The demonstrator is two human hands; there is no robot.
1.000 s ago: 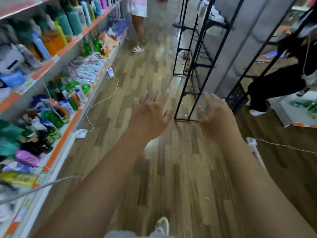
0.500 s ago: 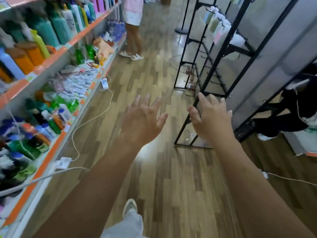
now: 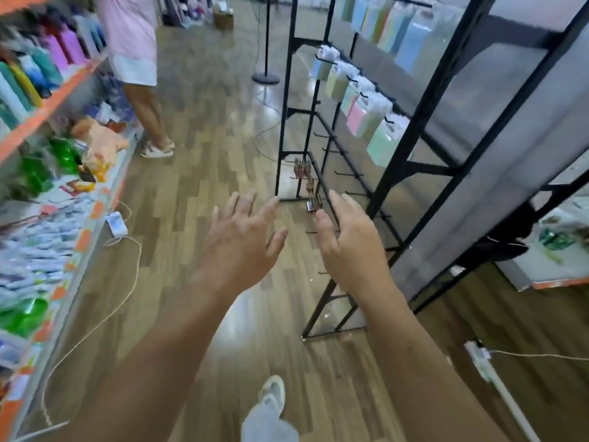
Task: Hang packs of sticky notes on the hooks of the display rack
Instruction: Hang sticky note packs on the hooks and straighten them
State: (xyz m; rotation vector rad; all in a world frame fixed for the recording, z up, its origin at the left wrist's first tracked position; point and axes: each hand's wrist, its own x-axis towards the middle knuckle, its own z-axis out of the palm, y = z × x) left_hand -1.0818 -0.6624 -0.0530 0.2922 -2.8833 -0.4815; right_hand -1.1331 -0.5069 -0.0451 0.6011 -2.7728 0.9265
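We hold left hand and right hand out mid-frame, fingers spread, gripping nothing. Packs of sticky notes hang on the display rack at upper right, well beyond the right hand. Bare hooks sit lower, nearer its fingertips. Goods on the left shelf are blurred, and we cannot make out the small clipped items low on the rack.

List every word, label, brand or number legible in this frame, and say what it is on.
No text is readable in this frame.
bottles: labels too blurred to read.
shelf tags: too blurred to read.
packs: no print legible.
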